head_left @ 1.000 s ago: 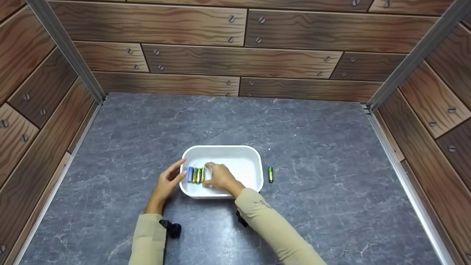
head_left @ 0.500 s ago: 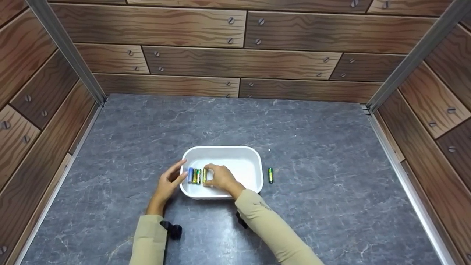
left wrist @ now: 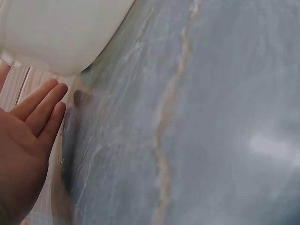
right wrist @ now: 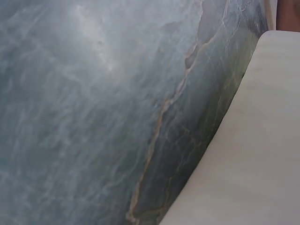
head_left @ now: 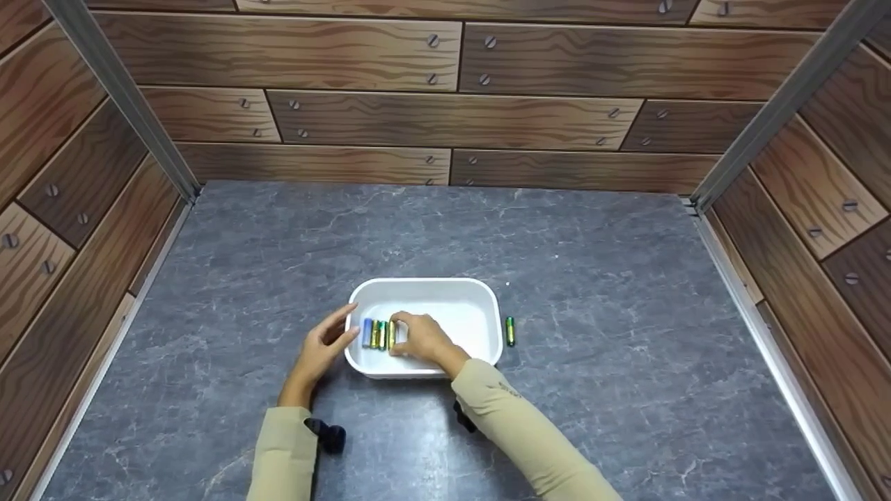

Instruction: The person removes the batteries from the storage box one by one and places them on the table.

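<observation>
In the head view, a white rectangular tub (head_left: 452, 313) with rounded corners holds a short row of batteries near its left end. A blue battery (head_left: 367, 333) lies leftmost, with green-and-gold batteries (head_left: 378, 335) beside it. My right hand (head_left: 426, 339) reaches into the tub and pinches the rightmost battery (head_left: 391, 335) lengthwise between thumb and fingers. My left hand (head_left: 320, 351) is at the tub's left rim, fingers extended and thumb tip over the edge. In the left wrist view, the left hand's (left wrist: 23, 150) straight fingers lie close by the tub's wall (left wrist: 61, 33).
One more green battery (head_left: 510, 331) lies on the grey marbled table (head_left: 612, 390), just right of the tub. The tub's side wall (right wrist: 243, 150) fills the right of the right wrist view. Wood-patterned panels (head_left: 362, 118) enclose the table at back and sides.
The pinched battery moved rightward off the row, leaving a gap half a second ago; that gap is now narrower. The tub has slid slightly right, nearer the loose battery, and both hands moved right with it.
</observation>
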The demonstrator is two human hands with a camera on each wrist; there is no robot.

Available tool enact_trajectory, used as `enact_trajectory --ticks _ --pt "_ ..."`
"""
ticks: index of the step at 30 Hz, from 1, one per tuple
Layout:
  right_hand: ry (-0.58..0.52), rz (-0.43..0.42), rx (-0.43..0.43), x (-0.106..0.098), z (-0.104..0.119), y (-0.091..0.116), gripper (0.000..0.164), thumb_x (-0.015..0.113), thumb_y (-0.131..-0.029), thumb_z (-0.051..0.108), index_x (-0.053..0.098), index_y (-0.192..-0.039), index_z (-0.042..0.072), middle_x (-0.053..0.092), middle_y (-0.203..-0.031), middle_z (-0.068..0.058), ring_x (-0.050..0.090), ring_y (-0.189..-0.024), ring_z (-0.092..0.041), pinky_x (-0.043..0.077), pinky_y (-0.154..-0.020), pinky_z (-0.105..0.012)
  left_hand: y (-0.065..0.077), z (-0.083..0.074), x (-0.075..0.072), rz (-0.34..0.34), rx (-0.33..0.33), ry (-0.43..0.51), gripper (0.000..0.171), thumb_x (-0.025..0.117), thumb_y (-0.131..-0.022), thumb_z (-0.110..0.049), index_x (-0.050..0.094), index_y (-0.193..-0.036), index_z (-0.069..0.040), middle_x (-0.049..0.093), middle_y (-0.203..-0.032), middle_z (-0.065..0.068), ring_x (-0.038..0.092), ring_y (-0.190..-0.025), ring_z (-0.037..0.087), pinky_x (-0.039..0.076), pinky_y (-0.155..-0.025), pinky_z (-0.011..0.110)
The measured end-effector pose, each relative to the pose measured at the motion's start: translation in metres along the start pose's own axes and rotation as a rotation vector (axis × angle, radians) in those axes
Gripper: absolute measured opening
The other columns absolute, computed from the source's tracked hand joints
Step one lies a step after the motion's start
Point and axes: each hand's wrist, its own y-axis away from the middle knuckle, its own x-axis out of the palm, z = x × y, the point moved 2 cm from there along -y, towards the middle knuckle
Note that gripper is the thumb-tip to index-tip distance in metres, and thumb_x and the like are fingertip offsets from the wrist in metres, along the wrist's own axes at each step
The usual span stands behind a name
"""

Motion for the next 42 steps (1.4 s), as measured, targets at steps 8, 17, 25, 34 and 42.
enact_trajectory --ticks 8,17,25,34,42 --pt "-0.021 -0.006 -0.019 -0.006 -0.003 0.003 0.053 0.082 -0.075 0.019 0.061 -0.122 0.010 0.072 -0.098 -0.016 0.064 -0.086 -0.025 0.052 -0.084 -0.036 -0.004 -0.003 -0.009 0.055 -0.051 -0.001 0.049 0.062 -0.091 -0.002 0.051 -0.138 -0.002 0.048 -0.147 0.019 0.048 -0.134 0.036 0.043 -0.108 0.029" --pt "-0.049 -0.018 -0.046 -0.019 -0.013 0.010 0.052 0.082 -0.075 0.019 0.062 -0.122 0.007 0.057 -0.073 -0.005 0.040 -0.064 -0.009 0.031 -0.059 -0.020 -0.004 0.001 -0.011 0.068 -0.059 -0.008 0.050 0.063 -0.090 -0.001 0.050 -0.139 -0.002 0.049 -0.146 0.019 0.050 -0.133 0.036 0.044 -0.108 0.028" --pt "-0.099 -0.040 -0.073 -0.034 -0.019 0.018 0.055 0.082 -0.075 0.017 0.061 -0.123 0.004 0.058 -0.070 -0.007 0.042 -0.061 -0.008 0.033 -0.057 -0.018 -0.005 0.000 -0.011 0.080 -0.058 -0.007 0.051 0.063 -0.090 -0.001 0.050 -0.139 -0.002 0.050 -0.144 0.022 0.050 -0.133 0.038 0.042 -0.109 0.032" --pt "-0.104 -0.053 -0.112 -0.049 -0.023 0.027 0.054 0.082 -0.075 0.020 0.062 -0.122 0.003 0.056 -0.066 -0.005 0.041 -0.059 -0.006 0.031 -0.054 -0.016 -0.005 0.000 -0.010 0.083 -0.088 -0.003 0.051 0.064 -0.090 -0.002 0.050 -0.140 -0.004 0.049 -0.146 0.020 0.050 -0.132 0.037 0.045 -0.103 0.026" --pt "-0.141 -0.064 -0.114 -0.065 -0.026 0.040 0.056 0.082 -0.076 0.020 0.061 -0.125 0.003 0.050 -0.064 0.002 0.040 -0.057 -0.005 0.032 -0.055 -0.015 -0.004 0.001 -0.009 0.062 -0.077 0.027 0.050 0.063 -0.089 0.002 0.051 -0.138 0.000 0.051 -0.143 0.022 0.052 -0.130 0.039 0.046 -0.092 0.012"
